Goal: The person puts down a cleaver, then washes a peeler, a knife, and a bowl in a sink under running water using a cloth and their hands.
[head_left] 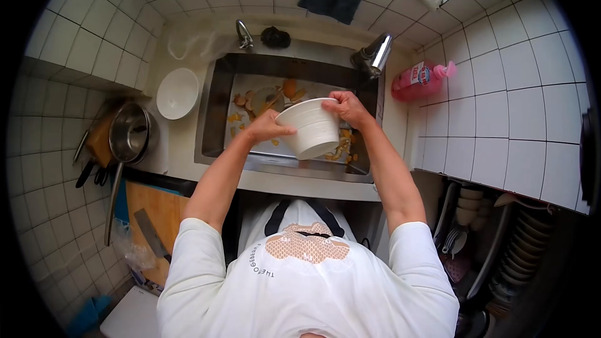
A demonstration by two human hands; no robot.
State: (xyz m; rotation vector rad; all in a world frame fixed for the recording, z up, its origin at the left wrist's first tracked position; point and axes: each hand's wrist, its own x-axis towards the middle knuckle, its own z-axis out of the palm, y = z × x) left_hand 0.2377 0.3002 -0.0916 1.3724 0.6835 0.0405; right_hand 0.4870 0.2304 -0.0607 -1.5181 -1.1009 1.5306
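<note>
Both my hands hold a white tub (311, 131) over the sink, tilted so that its mouth faces away from me and its base toward me. My left hand (268, 127) grips the rim on the left side, thumb along the outer wall. At the right of the rim, my right hand (348, 109) is closed on it. The tub's inside is hidden from view. Below lies the metal sink (216, 97), with orange and yellow peelings (294, 89) and brown scraps scattered over its bottom.
A white bowl (178, 94) stands left of the sink, near a saucepan (130, 133). Behind the sink are a faucet (374, 56), a small tap (243, 34) and a dark scrubber (275, 37). A pink soap bottle (418, 81) is at right. A cleaver (150, 233) lies on a cutting board (141, 199).
</note>
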